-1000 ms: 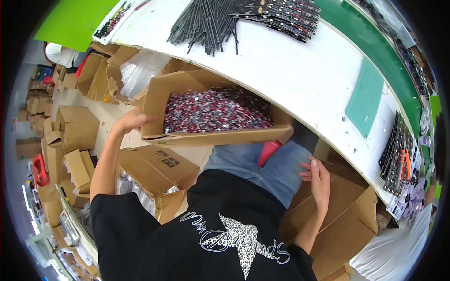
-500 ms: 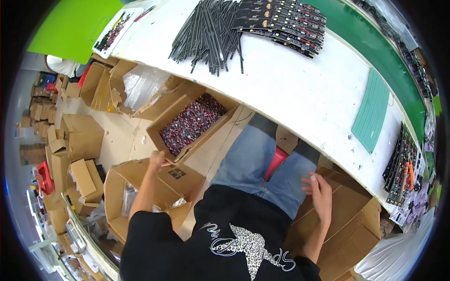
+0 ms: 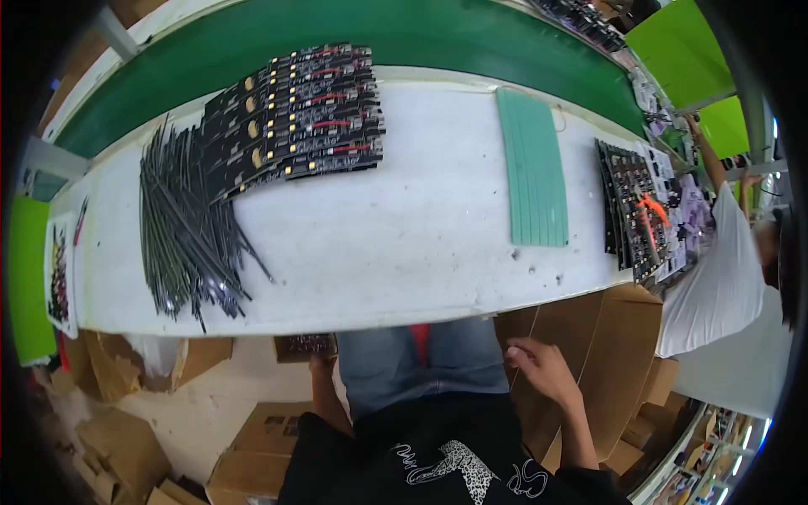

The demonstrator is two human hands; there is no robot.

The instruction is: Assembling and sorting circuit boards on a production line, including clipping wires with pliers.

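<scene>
Sitting just beyond the left fingers [image 3: 321, 362] — grip unclear — is the carton [image 3: 286, 350]; right fingers [image 3: 530, 347] curl loosely.

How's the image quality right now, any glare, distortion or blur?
Head view: the white tabletop looks bright, its near edge bowed by fisheye distortion; head view: small highlights glint on the black strips; head view: the left hand looks dim near the table edge; head view: corners go black, and detail toward the rim looks soft.

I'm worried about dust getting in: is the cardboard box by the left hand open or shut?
Open: reddish pieces show inside the cardboard box; the table hides its far part.
</scene>
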